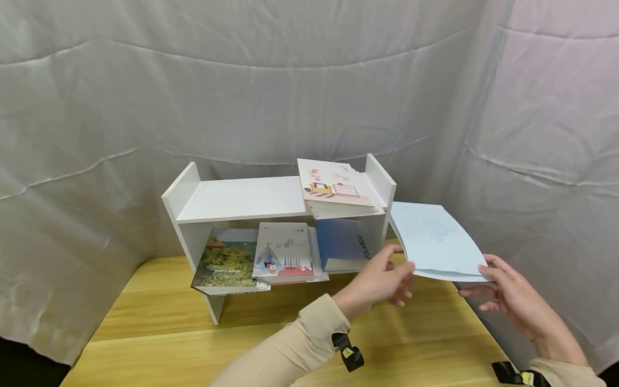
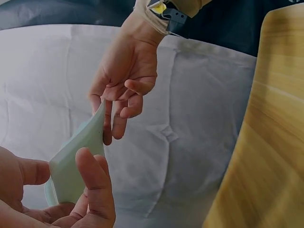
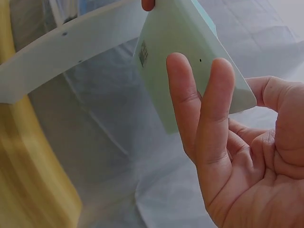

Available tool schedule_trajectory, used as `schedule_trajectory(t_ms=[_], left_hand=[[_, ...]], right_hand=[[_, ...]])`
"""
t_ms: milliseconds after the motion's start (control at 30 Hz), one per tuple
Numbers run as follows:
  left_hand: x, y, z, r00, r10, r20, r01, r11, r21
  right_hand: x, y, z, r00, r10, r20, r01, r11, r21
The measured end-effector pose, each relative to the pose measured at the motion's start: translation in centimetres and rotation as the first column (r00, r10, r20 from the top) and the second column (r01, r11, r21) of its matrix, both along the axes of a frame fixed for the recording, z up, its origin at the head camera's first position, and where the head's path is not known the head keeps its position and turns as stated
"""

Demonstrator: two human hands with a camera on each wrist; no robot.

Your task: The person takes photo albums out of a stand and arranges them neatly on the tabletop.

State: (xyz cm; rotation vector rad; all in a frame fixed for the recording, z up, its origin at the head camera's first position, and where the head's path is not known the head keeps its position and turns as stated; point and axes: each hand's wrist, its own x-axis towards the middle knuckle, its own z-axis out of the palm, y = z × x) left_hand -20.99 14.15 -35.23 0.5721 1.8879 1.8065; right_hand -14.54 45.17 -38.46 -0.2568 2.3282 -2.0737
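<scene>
A thin light blue booklet [image 1: 435, 236] is held in the air by both hands, to the right of the white shelf. At its near left corner my left hand [image 1: 379, 277] pinches it, thumb on top. My right hand [image 1: 515, 301] grips the near right corner between thumb and fingers. From the left wrist, the booklet [image 2: 78, 164] appears pale green and bowed, stretching from the left hand [image 2: 90, 194] to the right hand [image 2: 128, 71]. The right wrist view shows a small barcode on the booklet's underside [image 3: 164, 71], with two extended fingers of the right hand [image 3: 251, 166] beneath it.
A white two-tier shelf [image 1: 242, 196] stands on the wooden table [image 1: 261, 333]. Illustrated albums [image 1: 338, 185] lie on its upper right. Below are a landscape photo album [image 1: 227, 263], tent-pictured albums [image 1: 285, 250] and a blue Polaroid album [image 1: 340, 242]. Grey cloth [image 1: 271, 102] hangs behind.
</scene>
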Motion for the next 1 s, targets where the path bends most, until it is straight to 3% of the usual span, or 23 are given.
schedule_trajectory(t_ms=[467,800,1000], left_hand=[[-0.4,1.5,-5.3,0.993,0.071,0.097,-0.067,0.997,-0.043],[-0.2,2.3,-8.6,0.982,0.087,0.166,-0.081,0.996,-0.039],[0.0,2.6,-10.6,0.973,0.092,0.214,-0.082,0.995,-0.057]], right_hand=[[-0.8,0.6,-4.6,0.972,-0.134,0.194,0.114,0.987,0.111],[-1.3,0.8,-6.8,0.946,-0.149,0.286,0.103,0.98,0.169],[-1.9,1.0,-8.2,0.929,-0.131,0.348,0.082,0.985,0.15]])
